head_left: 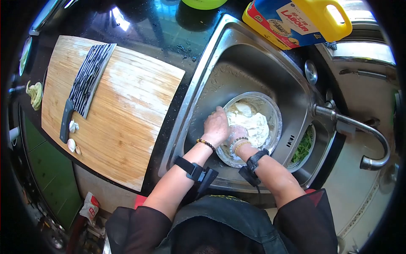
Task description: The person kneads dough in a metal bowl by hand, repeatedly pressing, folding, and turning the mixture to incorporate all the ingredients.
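A round metal bowl (277, 116) stands in the large basin of the steel sink (230, 55). White dough or wet flour (256, 127) lies in it, lumpy and uneven. My left hand (216, 127) is at the bowl's left rim, its fingers bent over the edge and partly hidden. Inside the bowl, my right hand (237, 135) presses into the white mass, which covers its fingers. Both wrists wear beaded bracelets and black straps.
A cutting board (127, 122) at the left bears a patterned cleaver (91, 76) and garlic cloves (72, 145). Green leaves (302, 148) fill a colander in the small basin. The faucet (359, 125) is at the right, a yellow jug (292, 21) behind the sink.
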Available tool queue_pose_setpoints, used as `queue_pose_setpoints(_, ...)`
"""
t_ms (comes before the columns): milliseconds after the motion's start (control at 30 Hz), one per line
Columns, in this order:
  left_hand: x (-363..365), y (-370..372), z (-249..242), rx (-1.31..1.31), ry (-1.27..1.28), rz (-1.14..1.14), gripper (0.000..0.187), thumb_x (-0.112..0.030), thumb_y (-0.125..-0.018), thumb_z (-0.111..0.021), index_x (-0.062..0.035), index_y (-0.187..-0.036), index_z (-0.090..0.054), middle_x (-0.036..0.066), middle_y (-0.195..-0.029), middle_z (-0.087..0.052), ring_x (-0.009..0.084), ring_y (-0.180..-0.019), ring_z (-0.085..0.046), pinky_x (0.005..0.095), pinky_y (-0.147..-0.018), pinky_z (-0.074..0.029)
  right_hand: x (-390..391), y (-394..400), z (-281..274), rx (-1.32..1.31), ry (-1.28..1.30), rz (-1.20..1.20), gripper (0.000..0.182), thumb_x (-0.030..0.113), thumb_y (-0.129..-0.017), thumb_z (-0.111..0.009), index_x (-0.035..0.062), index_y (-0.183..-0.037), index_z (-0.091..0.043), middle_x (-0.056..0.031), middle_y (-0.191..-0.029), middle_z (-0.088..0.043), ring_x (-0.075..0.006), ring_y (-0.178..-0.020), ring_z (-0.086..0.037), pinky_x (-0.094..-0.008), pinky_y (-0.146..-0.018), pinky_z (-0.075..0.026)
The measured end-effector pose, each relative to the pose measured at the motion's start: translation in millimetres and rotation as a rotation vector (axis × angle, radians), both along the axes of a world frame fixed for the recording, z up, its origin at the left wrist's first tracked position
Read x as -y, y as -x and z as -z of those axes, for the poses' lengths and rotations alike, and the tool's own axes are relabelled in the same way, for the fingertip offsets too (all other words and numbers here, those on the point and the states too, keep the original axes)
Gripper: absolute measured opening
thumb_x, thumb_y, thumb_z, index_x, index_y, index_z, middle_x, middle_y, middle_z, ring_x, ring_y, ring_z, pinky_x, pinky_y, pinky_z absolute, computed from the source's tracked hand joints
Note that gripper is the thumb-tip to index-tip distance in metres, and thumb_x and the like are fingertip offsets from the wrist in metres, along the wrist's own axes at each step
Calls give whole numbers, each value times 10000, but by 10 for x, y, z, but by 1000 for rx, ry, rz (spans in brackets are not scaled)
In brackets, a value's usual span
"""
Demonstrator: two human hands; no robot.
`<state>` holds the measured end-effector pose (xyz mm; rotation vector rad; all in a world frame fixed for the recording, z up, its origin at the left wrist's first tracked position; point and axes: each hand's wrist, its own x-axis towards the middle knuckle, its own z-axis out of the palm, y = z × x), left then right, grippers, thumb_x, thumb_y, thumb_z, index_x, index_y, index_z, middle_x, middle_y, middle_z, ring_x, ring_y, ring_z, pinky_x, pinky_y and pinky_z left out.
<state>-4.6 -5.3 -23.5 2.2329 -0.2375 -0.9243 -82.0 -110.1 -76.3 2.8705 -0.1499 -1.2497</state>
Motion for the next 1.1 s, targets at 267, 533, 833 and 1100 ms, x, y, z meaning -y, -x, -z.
queue_pose_setpoints(267, -16, -4, -30, -32, 9, -14, 354, -104, -676, -604, 79, -924, -431, 304, -870, -567, 404, -872, -565, 429, -774, -458, 114, -66, 23, 96, -33, -14, 168, 217, -711, -569, 107, -799, -660, -135, -815, -636, -265, -796, -613, -361, -703, -479)
queue_pose_setpoints(533, -28, -43, -42, -21, -4, 46, 393, -80, -633, -628, 85, -945, -455, 274, -886, -581, 367, -881, -577, 397, -775, -470, 522, 436, -944, 606, -443, 414, 370, 244, -719, -613, -7, -986, -564, -163, -859, -616, -306, -812, -591, -378, -746, -461)
queue_pose_setpoints(833, -47, -31, -105, -11, -12, 47, 331, 10, -628, -547, 87, -931, -438, 289, -848, -572, 396, -853, -571, 423, -750, -464, 1190, 340, -329, 240, -541, 663, 715, 224, -549, -770, -46, -1128, -450, -193, -1092, -544, -254, -1020, -524, -307, -870, -418)
queue_pose_setpoints(1100, -48, -11, -19, 27, -31, 84, 361, -68, -648, -603, 84, -939, -453, 250, -855, -593, 350, -860, -591, 384, -750, -478, 1124, 438, -172, 423, -209, 572, 604, 270, -504, -766, 11, -996, -530, -177, -995, -573, -311, -914, -552, -347, -790, -441)
